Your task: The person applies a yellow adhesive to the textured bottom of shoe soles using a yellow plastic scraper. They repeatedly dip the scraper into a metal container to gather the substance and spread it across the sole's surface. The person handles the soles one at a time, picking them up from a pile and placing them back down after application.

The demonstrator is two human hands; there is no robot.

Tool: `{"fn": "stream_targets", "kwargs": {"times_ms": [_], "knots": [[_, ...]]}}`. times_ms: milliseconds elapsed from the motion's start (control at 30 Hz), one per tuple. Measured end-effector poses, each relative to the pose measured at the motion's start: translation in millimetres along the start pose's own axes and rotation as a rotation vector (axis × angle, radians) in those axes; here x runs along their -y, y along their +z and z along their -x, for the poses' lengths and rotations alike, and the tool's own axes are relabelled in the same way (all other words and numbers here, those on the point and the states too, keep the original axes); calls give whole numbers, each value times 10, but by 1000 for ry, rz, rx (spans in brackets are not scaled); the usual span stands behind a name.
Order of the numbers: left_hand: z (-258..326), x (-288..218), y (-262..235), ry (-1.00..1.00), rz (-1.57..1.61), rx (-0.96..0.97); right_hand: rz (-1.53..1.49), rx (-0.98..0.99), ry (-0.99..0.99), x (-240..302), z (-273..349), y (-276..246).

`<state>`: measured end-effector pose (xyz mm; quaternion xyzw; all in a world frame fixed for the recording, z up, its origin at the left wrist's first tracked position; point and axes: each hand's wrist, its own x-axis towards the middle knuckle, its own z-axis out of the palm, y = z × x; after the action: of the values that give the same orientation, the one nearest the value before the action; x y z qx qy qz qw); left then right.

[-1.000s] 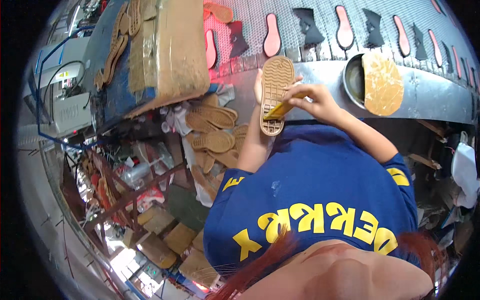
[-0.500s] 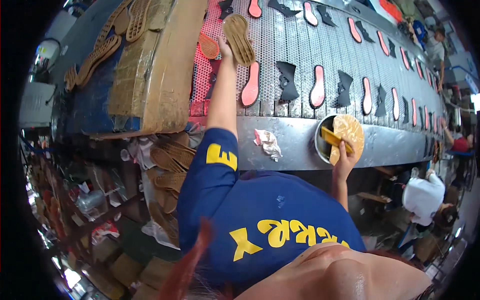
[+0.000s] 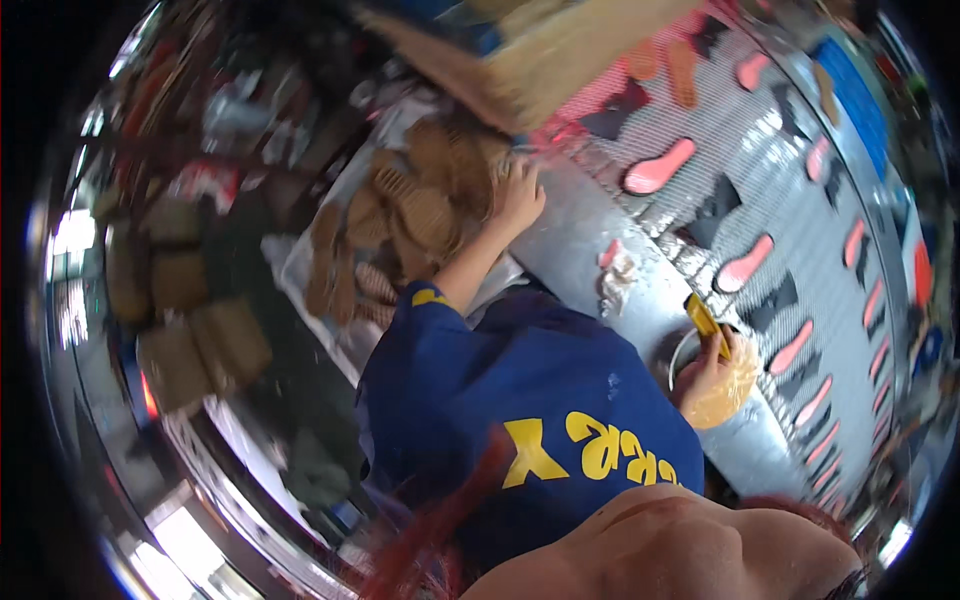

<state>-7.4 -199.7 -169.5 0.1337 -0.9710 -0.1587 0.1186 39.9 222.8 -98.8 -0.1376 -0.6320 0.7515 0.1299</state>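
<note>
My left hand (image 3: 518, 197) reaches to the near edge of a bag (image 3: 300, 262) full of brown shoe soles (image 3: 428, 215). Its fingers look apart and slightly bent, somewhat blurred, with no sole visible in them. My right hand (image 3: 708, 372) grips a flat yellow tool (image 3: 704, 318) whose kind I cannot make out. That hand is over a round pot (image 3: 682, 352), next to its yellowish, plastic-wrapped cover (image 3: 735, 385). One brown sole (image 3: 683, 75) lies on the far-left part of the mesh conveyor (image 3: 690, 120).
Pink insoles (image 3: 660, 167) and black upper pieces (image 3: 713, 212) lie in rows along the conveyor. A crumpled whitish rag (image 3: 620, 280) rests on the metal ledge (image 3: 570, 215). At the top, a large cardboard box (image 3: 560, 60) borders the bag. Cartons (image 3: 205, 350) stand at the left.
The view has turned left. My left hand has let go of a brown sole and moved from the conveyor to the bag. My right hand still holds the yellow tool by the pot.
</note>
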Motion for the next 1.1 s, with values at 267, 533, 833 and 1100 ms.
{"fn": "stream_targets", "kwargs": {"times_ms": [267,533,833,1100], "knots": [[753,823,-343,-966,-267,-85,96,327,-14,135,-442,195],[1085,593,-898,-1085,-210,273,207,303,-44,319,-236,-40],[1191,331,-1470,-652,25,-441,98,253,57,253,-217,-268],[518,-517,-1714,-279,432,-566,370,27,-116,82,-136,-407]]}}
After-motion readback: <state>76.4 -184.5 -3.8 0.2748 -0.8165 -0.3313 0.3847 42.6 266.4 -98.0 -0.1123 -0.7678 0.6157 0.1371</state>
